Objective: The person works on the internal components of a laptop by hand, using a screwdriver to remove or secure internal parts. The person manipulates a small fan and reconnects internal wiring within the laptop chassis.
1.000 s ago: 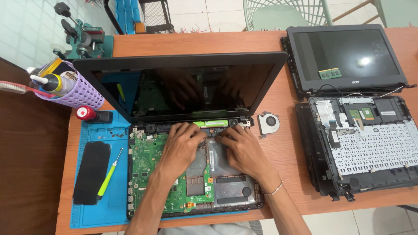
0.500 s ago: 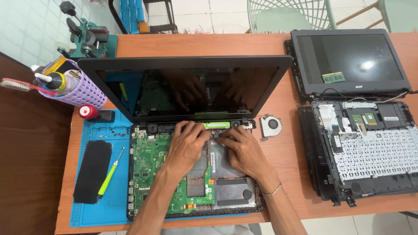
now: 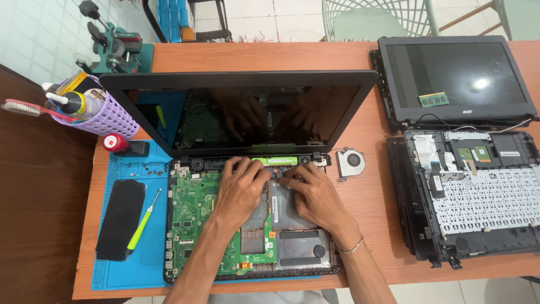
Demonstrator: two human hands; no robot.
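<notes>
We have both hands down inside the opened laptop base (image 3: 247,225), which lies on the blue work mat (image 3: 121,270) with its dark screen (image 3: 247,112) standing up behind; our left hand (image 3: 241,188) rests palm-down over the green motherboard (image 3: 194,219), fingers spread and pressing near the pale green strip (image 3: 279,161) by the hinge line; our right hand (image 3: 315,194) sits just beside it, fingers curled onto the same rear edge. Neither hand visibly grips anything; whether the fingertips pinch a small part beneath them, we cannot tell, as the knuckles hide it.

A loose cooling fan (image 3: 351,162) lies on the wooden table (image 3: 371,202) just right of the hinge; a green-handled screwdriver (image 3: 143,222) and a black pad (image 3: 120,219) lie on the mat to the left; a second dismantled laptop (image 3: 467,169) sits well apart at the right.

We judge the risks to be these: pressure from our palms could flex the bare board or bend a connector; a slipping fingertip could tear a thin cable near the hinge; the screen, leaning over our hands, could tip if the base is jolted; small screws lying on the mat could scatter under a sweeping wrist.
</notes>
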